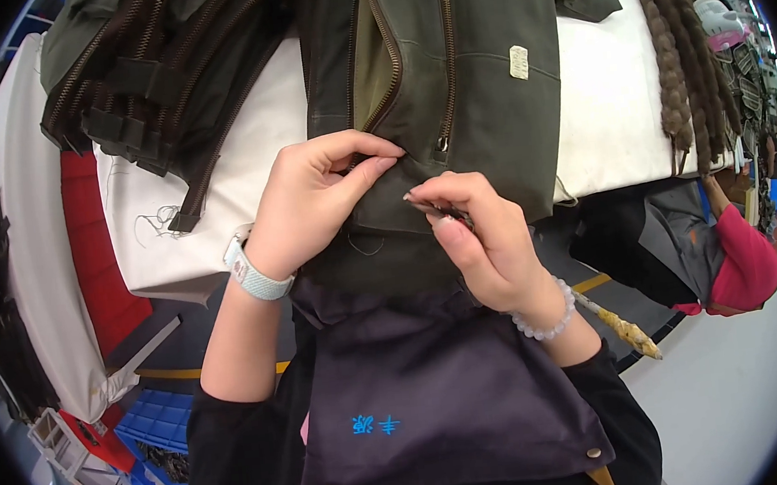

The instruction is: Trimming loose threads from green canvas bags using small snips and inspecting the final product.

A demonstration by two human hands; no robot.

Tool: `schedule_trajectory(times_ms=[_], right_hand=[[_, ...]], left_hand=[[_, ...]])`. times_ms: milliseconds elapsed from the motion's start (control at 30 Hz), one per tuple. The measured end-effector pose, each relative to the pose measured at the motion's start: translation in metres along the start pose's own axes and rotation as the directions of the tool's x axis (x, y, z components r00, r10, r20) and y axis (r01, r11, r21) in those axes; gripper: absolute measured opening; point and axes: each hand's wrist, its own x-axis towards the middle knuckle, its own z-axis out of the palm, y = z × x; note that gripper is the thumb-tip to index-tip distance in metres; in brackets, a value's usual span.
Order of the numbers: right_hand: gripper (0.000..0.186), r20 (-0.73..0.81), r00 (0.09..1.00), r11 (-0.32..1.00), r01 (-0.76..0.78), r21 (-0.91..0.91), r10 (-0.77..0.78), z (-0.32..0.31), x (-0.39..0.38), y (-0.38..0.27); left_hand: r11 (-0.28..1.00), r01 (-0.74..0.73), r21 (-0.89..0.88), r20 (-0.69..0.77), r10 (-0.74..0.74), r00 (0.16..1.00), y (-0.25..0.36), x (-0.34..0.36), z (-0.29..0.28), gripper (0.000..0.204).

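An olive-green garment [502, 117] with brass zippers [449, 52] and a small pale tag [518, 62] lies spread before me. My left hand [315, 193], with a pale watch band on the wrist, pinches the fabric below the curved zipper opening, thumb and forefinger together. Just to its right, my right hand [486, 243] has its fingers closed around a small dark metal tool [432, 207], which points toward the left fingertips; its exact kind is partly hidden. A loose thread hangs on the fabric between my wrists. A dark purple apron [445, 358] covers my lap.
More dark zippered pieces [153, 87] and loose threads lie on the white-covered table [606, 136]. Brown fluffy strips [668, 61] hang at right, near a person in pink [737, 267]. A blue crate [154, 415] stands lower left.
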Motion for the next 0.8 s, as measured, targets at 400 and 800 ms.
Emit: schedule_trajectory(times_ms=[400, 800], right_hand=[[0.024, 0.11, 0.992, 0.994, 0.065, -0.093, -0.055, -0.003, 0.01, 0.0], [0.026, 0.201, 0.978, 0.884, 0.137, -0.446, -0.05, 0.0, 0.015, -0.016]], left_hand=[[0.979, -0.156, 0.132, -0.04, 0.163, 0.986, -0.016, -0.058, -0.001, 0.05], [0.974, -0.225, -0.038, -0.17, 0.216, 0.962, -0.043, -0.058, 0.003, 0.02]])
